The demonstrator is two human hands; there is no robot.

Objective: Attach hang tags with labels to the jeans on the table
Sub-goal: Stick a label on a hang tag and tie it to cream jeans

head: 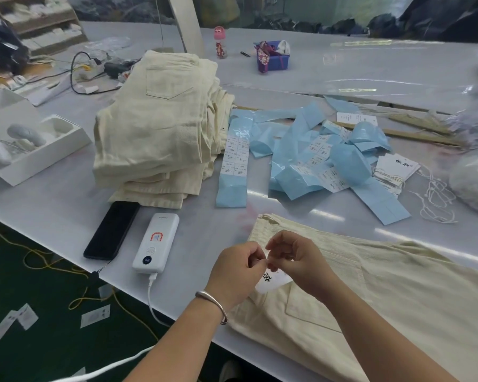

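Note:
A pair of cream jeans (398, 293) lies flat at the table's near right. Over its waistband, my left hand (236, 274) and my right hand (294, 257) meet fingertip to fingertip, pinching something small between them, too fine to make out. A white hang tag (272, 281) with black print hangs just below the fingers. A stack of folded cream jeans (160, 128) stands at the table's middle left. Blue label backing strips (309, 153) with white stickers lie spread behind. A pile of hang tags (395, 169) with white strings sits at the right.
A black phone (112, 230) and a white power bank (156, 241) with its cable lie near the front edge. A white box (31, 144) sits at left. A pink bottle (220, 42) and a blue basket (273, 55) stand at the back. Plastic bags (472, 166) lie at right.

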